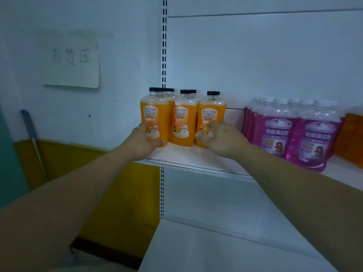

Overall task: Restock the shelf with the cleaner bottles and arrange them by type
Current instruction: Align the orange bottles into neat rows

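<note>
Three rows of orange cleaner bottles with black caps stand at the left end of the white shelf (188, 158). My left hand (140, 143) grips the lower part of the front left orange bottle (155, 116). My right hand (224, 138) grips the base of the front right orange bottle (211, 112). The middle orange bottle (184, 118) stands untouched between them. Further right on the same shelf stand several purple cleaner bottles (279, 132) with white caps, in rows.
An orange container (353, 134) shows at the shelf's far right edge. A lower shelf (225, 248) lies beneath. To the left are a white wall with a paper sign (72, 59), a mop handle (33, 138) and a yellow panel (110, 193).
</note>
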